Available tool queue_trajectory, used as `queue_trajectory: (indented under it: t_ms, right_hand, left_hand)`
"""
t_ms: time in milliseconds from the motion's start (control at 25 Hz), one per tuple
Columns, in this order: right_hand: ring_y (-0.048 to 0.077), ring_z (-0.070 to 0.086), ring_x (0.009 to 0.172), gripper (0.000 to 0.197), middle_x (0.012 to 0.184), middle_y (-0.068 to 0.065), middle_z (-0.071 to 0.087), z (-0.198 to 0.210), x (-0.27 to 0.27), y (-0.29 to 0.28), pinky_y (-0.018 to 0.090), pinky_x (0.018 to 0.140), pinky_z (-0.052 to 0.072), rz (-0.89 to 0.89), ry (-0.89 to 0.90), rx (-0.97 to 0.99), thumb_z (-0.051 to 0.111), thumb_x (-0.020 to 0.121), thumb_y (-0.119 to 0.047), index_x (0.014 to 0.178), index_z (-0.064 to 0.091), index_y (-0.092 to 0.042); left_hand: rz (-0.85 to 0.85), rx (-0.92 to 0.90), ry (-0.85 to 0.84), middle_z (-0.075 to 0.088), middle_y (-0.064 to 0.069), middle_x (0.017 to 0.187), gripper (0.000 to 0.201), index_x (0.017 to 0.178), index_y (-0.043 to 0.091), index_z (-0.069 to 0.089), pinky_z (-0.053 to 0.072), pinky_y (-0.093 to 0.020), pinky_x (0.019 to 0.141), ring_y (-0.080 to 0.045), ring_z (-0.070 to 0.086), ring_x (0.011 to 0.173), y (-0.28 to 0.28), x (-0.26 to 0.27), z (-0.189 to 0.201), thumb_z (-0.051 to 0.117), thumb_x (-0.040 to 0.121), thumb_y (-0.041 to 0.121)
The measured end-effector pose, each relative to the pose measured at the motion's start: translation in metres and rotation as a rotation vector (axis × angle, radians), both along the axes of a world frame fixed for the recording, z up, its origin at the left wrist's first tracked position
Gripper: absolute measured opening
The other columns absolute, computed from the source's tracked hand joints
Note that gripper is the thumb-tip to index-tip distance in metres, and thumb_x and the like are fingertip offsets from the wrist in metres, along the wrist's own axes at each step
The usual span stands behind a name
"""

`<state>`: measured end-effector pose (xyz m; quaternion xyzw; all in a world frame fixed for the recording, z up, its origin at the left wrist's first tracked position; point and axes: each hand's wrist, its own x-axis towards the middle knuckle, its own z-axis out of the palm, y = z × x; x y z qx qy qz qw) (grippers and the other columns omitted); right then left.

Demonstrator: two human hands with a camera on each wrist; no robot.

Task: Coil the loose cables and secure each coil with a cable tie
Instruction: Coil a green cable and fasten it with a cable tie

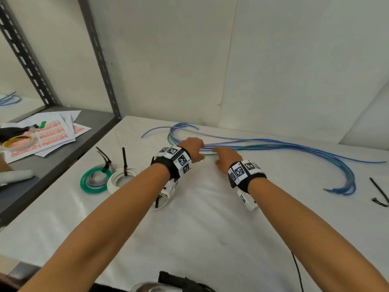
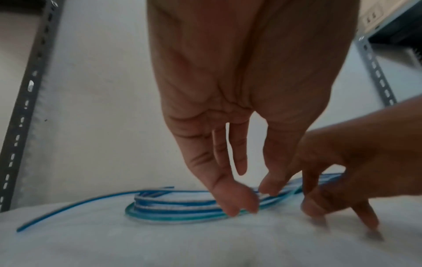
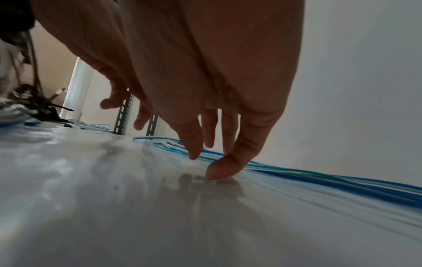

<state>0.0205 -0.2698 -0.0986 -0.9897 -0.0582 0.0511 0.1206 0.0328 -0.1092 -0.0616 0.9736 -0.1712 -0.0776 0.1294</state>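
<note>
A bundle of loose blue and green cables [image 1: 294, 146] snakes across the white table [image 1: 210, 228] from the back middle to the right. Both hands hover over its middle stretch. My left hand [image 1: 200, 152] points straight fingers down; its fingertips [image 2: 235, 206] touch the near side of the cables [image 2: 173, 204], with the thumb at the far side. My right hand [image 1: 219, 158] is beside it, fingers spread and relaxed. Its thumb tip [image 3: 219, 169] touches the cloth, and its fingers reach the cables [image 3: 342, 182]. Neither hand grips anything.
Tied coils lie at the left: a green one [image 1: 94, 181], a white one [image 1: 122, 180], and another white one [image 1: 164, 204] partly under my left wrist. A loose black cable tie [image 1: 379, 192] lies at the right edge. A grey shelf [image 1: 63, 148] holds papers and tape.
</note>
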Motion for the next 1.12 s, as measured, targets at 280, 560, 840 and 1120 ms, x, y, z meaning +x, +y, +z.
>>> queue_trajectory:
  t_ms: [280, 560, 840, 1120]
  right_hand:
    - [0.032, 0.061, 0.107, 0.019, 0.113, 0.009, 0.064, 0.003, -0.001, -0.025, 0.041, 0.084, 0.052, 0.073, -0.177, 0.015, 0.059, 0.094, -0.009, 0.107, 0.07, -0.017]
    - [0.035, 0.059, 0.105, 0.021, 0.121, 0.019, 0.056, 0.016, -0.003, -0.093, 0.034, 0.08, 0.042, -0.24, -0.35, 0.341, 0.061, 0.096, -0.011, 0.117, 0.061, -0.008]
    - [0.03, 0.069, 0.077, 0.016, 0.09, 0.016, 0.07, 0.063, -0.019, -0.11, 0.041, 0.077, 0.06, -0.388, -0.774, 1.026, 0.048, 0.102, -0.017, 0.101, 0.061, -0.007]
    - [0.028, 0.074, 0.063, 0.011, 0.088, 0.016, 0.072, 0.139, -0.044, -0.092, 0.037, 0.061, 0.062, -0.22, -0.908, 1.218, 0.05, 0.104, -0.017, 0.108, 0.058, -0.012]
  left_hand:
    - [-0.058, 0.016, -0.064, 0.068, -0.011, 0.118, 0.03, 0.115, 0.016, 0.071, 0.047, -0.036, 0.094, -0.031, 0.061, 0.113, -0.013, 0.02, -0.027, 0.07, 0.091, 0.034]
    - [-0.101, -0.764, -0.361, 0.071, 0.0, 0.072, 0.012, 0.089, 0.012, 0.074, 0.053, -0.028, 0.063, -0.012, 0.06, 0.061, -0.008, 0.004, 0.05, 0.068, 0.094, 0.021]
    - [-0.122, -1.284, -0.214, 0.07, -0.014, 0.081, 0.014, 0.101, -0.002, 0.068, 0.06, -0.032, 0.067, -0.018, 0.062, 0.064, -0.026, -0.018, 0.077, 0.064, 0.098, 0.011]
    - [-0.018, -1.375, -0.293, 0.055, -0.002, 0.06, 0.021, 0.1, 0.006, 0.063, 0.047, -0.026, 0.045, -0.011, 0.048, 0.046, -0.044, -0.041, 0.083, 0.049, 0.106, 0.02]
